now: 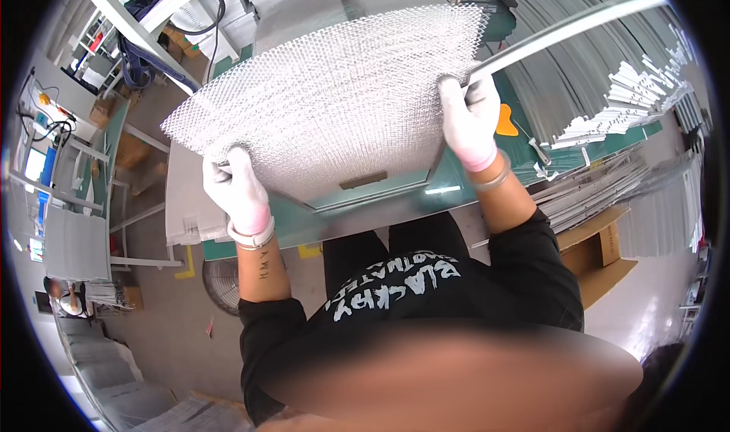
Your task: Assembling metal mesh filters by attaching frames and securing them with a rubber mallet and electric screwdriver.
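A wide silver mesh sheet [334, 90] is held tilted in front of me, over a green-topped table. My left hand [236, 189], in a white glove, pinches its near left corner. At the right edge, my gloved right hand [470, 120] is closed on the mesh with the thumb on top. A long pale metal strip [570, 33] runs from my right fingers toward the upper right; whether those fingers also grip it I cannot tell. Below the mesh lies a thin rectangular frame [372, 198], mostly covered, with a small brownish piece [363, 181] showing at the mesh's lower edge.
To the right on the green table [608, 147] lie an orange scraper-like piece [506, 120], a handled tool [541, 152] and many stacked metal strips [608, 105]. Beneath stands an open cardboard box [601, 249]. A floor fan [222, 286] stands below left; pale sheets [194, 196] lie left.
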Available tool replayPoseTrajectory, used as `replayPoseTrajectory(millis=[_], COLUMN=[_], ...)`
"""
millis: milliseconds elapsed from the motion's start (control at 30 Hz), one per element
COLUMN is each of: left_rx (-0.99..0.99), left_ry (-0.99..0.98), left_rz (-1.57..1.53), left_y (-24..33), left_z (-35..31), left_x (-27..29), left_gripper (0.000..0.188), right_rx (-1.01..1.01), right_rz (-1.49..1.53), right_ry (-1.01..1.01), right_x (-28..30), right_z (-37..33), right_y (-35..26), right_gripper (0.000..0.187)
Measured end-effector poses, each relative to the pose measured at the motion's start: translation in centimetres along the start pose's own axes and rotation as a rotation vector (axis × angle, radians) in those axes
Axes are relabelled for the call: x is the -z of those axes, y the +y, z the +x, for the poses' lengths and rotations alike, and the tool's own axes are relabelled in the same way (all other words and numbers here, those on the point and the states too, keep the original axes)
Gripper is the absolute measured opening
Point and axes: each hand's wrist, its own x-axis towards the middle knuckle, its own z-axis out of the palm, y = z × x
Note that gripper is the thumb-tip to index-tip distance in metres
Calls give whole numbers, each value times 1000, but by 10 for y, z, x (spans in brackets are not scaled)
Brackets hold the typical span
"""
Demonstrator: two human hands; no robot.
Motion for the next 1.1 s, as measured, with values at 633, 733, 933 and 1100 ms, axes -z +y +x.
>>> replayPoseTrajectory(millis=[633,733,933,1100], left_rx=[20,27,-21,30], left_ry=[-176,-131,-98,-149], left_rz=[-128,-151,-151,-197], left_y=[-14,-11,-13,-8], left_z=[-1,-2,-3,-4], left_x=[20,19,10,16], left_gripper=[20,17,24,32], right_rx=[-120,-41,65,-104], right_rz=[154,158,61,223], right_ry=[-79,-92,115,-105], right_x=[36,11,-2,14], right_z=[6,2,-9,1], right_y=[19,-3,-1,-9], right_gripper=[28,19,18,20])
